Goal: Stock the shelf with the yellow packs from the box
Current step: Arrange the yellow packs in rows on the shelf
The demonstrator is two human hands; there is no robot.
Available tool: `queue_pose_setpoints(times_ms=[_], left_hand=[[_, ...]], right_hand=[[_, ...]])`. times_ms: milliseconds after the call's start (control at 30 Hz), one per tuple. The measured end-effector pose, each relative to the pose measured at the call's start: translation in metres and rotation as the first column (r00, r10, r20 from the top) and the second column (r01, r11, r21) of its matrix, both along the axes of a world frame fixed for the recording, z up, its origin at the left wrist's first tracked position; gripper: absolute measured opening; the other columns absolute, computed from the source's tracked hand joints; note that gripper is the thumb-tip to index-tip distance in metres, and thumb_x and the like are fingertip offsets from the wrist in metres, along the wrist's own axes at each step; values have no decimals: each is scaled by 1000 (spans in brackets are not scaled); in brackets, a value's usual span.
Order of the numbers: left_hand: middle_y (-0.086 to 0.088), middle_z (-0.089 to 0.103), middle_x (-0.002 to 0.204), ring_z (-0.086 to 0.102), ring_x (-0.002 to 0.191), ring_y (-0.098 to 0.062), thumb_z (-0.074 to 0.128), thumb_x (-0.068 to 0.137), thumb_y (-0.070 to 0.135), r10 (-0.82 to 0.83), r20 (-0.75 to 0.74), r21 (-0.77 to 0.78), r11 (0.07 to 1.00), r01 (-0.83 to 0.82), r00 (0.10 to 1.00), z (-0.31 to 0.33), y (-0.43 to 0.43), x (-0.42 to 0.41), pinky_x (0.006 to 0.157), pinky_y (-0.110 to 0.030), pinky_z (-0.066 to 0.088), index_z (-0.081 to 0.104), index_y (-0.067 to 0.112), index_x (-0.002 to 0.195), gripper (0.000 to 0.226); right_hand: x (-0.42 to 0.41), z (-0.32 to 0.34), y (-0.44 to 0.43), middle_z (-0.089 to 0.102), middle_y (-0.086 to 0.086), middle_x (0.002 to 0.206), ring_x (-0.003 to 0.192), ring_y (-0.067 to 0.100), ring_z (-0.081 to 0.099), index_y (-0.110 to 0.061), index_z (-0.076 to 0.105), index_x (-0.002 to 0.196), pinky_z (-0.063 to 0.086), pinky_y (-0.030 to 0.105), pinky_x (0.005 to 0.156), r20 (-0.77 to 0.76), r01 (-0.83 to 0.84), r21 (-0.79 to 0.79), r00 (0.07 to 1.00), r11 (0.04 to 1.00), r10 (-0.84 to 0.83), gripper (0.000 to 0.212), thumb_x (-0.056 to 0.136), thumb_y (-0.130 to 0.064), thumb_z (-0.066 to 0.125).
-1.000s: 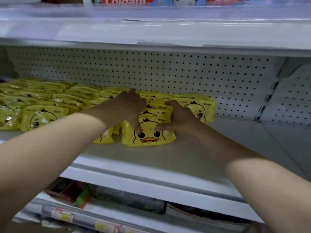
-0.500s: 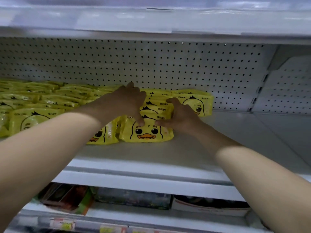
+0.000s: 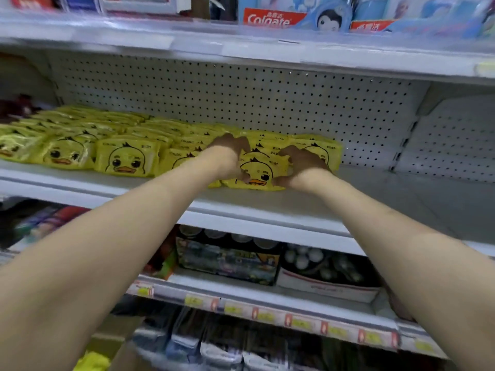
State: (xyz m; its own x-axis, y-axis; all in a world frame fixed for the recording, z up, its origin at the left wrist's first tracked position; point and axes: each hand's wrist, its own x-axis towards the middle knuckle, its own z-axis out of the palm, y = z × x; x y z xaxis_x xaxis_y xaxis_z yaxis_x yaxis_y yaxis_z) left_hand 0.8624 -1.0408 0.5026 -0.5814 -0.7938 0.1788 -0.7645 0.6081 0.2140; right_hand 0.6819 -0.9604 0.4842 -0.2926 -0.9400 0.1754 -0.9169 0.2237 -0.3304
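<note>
A white shop shelf backed by a perforated panel is being faced. Near its middle the front yellow pack is being held, its duck face turned outward, leaning on the packs lined up behind it. It is being clamped from both sides. The left hand is being curled over its upper left corner with the thumb on its face, while the right hand is being curled round its right edge with the thumb at the lower rim. On the left, the stocked rows of yellow packs are being kept touching this column. Toothpaste boxes are being displayed on the level above. The supply box is not being made out with any certainty. As a judgement, the soft column is being put at risk of buckling if squeezed unevenly, and the front pack is likely being left free to slide toward the shelf lip once released.
</note>
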Motion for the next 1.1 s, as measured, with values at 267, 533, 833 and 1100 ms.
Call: queue_pose_setpoints(times_ms=[267,533,833,1100], left_hand=[[-13,39,138,37,128,-34,85,71,36,141,32,78,987,-143,989,-46,114,105,100,-47,44,42,24,139,82],[-11,41,132,33,128,-34,82,73,33,265,93,99,957,-273,960,-74,178,211,100,-50,44,44,27,137,75],[-10,44,130,38,124,-34,80,73,38,395,140,46,914,-404,908,-99,153,322,99,-47,43,46,29,134,70],[-12,43,135,37,129,-34,83,71,39,432,235,283,826,-487,870,-195,71,446,103,-44,41,49,27,136,75]], right_hand=[[101,-23,97,51,5,139,125,27,50,-25,42,142,47,39,92,-85,-167,22,982,986,168,73,80,-41,77],[207,-43,132,53,5,135,116,26,55,-27,41,141,52,41,88,-76,-323,119,940,939,333,74,78,-41,79],[314,-71,93,50,4,125,108,26,56,-30,40,142,52,38,81,-94,-461,208,868,863,487,73,79,-42,76],[434,-163,-5,55,7,130,118,29,55,-27,48,135,49,36,88,15,-531,357,826,768,564,65,79,-43,76]])
